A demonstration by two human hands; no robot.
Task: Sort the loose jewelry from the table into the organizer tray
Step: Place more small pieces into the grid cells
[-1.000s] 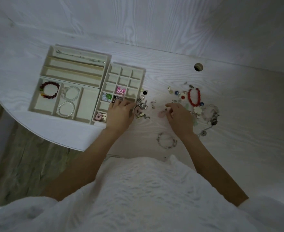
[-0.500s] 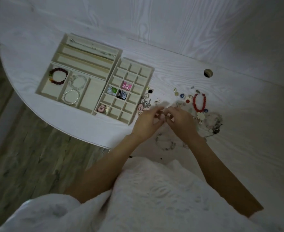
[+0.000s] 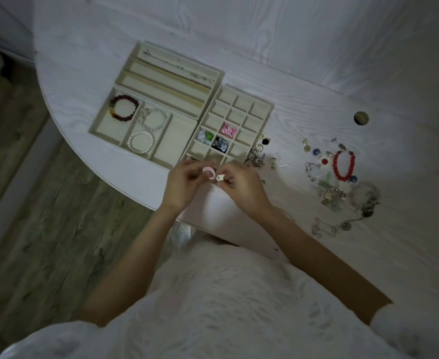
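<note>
A cream organizer tray (image 3: 208, 110) lies on the white table, with long slots, bracelet bays and a grid of small cells. My left hand (image 3: 184, 182) pinches a pink ring-shaped piece (image 3: 208, 172) just above the tray's near edge. Close beside it, my right hand (image 3: 241, 185) pinches a small white piece (image 3: 218, 178). Both hands hide the tray's nearest cells. Loose jewelry (image 3: 335, 185) is heaped to the right, including a red bead bracelet (image 3: 344, 165). A small cluster of metal pieces (image 3: 257, 158) sits by the tray's right side.
The bays hold a dark bead bracelet (image 3: 123, 107) and two pale bracelets (image 3: 142, 142); a chain (image 3: 179, 66) lies in the top slot. A cable hole (image 3: 361, 117) is in the table. The curved table edge (image 3: 104, 174) drops to wood floor on the left.
Both hands have moved left from the loose pieces to the tray's near edge, holding the small pink and white pieces between them. The camera view shifted, putting the tray nearer the centre.
</note>
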